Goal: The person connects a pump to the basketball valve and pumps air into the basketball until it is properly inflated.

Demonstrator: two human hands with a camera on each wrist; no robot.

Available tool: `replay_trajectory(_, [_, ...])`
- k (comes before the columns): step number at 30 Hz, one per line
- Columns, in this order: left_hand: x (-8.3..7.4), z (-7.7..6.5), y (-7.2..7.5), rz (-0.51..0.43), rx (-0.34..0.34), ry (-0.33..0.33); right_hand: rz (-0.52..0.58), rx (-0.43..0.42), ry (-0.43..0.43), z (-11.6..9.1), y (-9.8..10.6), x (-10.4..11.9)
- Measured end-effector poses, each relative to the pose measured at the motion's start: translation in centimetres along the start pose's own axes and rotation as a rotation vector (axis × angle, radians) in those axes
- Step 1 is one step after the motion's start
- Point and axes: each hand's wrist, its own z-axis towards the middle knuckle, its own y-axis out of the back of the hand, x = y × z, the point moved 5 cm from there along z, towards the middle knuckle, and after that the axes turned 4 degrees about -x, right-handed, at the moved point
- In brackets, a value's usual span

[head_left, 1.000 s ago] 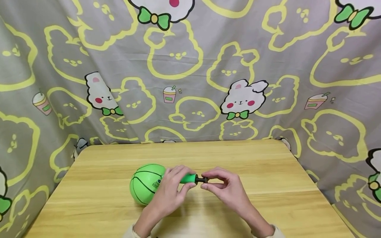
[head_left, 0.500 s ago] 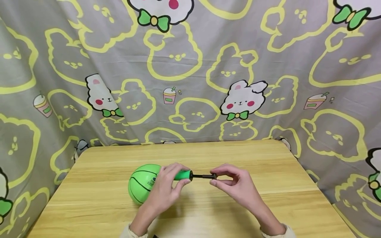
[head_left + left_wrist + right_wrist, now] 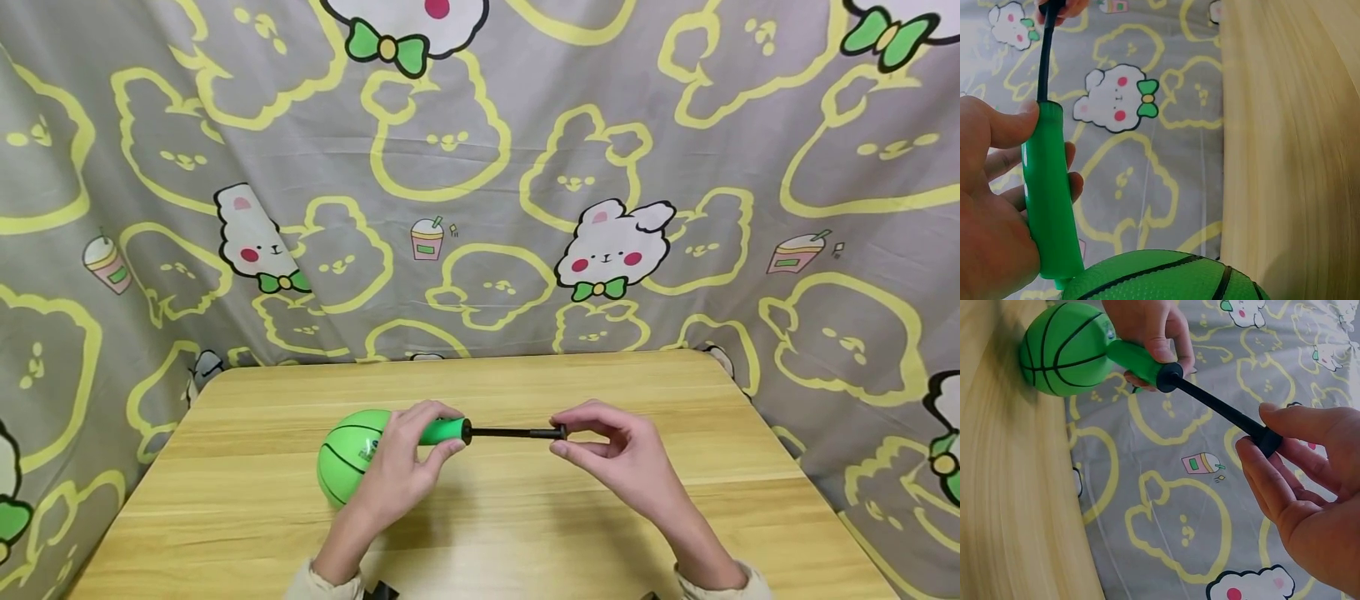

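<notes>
My left hand [image 3: 408,454] grips the green barrel of a small hand pump [image 3: 1050,194], thumb near its black cap. The pump's far end meets a green ball [image 3: 345,458] with black basketball lines; in the right wrist view the ball [image 3: 1066,350] appears joined to it. Between thumb and fingers, my right hand [image 3: 618,450] pinches the black end knob of the pump's plunger [image 3: 1266,440]. The thin black rod stands far out of the barrel, roughly level between the two hands. Part of the ball is hidden behind my left hand in the head view.
A light wooden table [image 3: 525,533] lies under the hands. Behind it and at both sides hangs a grey curtain [image 3: 480,192] with cartoon rabbits. Small dark pieces show near both sleeves at the bottom of the head view.
My right hand has moved right, drawing the plunger rod from nearly inside the barrel to far out. My left hand, the pump barrel and the ball have shifted slightly left.
</notes>
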Motion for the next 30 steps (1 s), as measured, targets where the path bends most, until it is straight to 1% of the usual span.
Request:
replay_trajectory(4, [-0.1,0.1,-0.1,-0.002,0.005,0.005,0.004,0.003,0.006,0.0,0.2,0.0])
replay_trajectory(8, [-0.1,0.0,-0.1,0.012,-0.005,0.007,0.01,0.007,0.015,0.1,0.1,-0.1])
replay_trajectory(13, [-0.4,-0.2,-0.3,0.032,-0.03,-0.009,-0.015,-0.011,-0.002,0.1,0.0,-0.3])
replay_trajectory(17, [-0.8,-0.3,-0.7,0.043,-0.048,-0.032,-0.013,-0.031,-0.002,0.0,0.0,-0.4])
replay_trajectory(21, [-1.3,-0.5,-1.1,0.058,-0.064,-0.049,-0.01,-0.034,-0.016,-0.1,-0.5,-0.9])
replay_trajectory(24, [-1.5,-0.6,-1.3,0.064,-0.07,-0.046,-0.012,-0.037,-0.035,-0.2,-1.0,-1.3])
replay_trajectory(30, [-1.9,-0.7,-1.9,0.064,-0.052,-0.038,-0.006,-0.053,-0.062,-0.5,-2.0,-2.1])
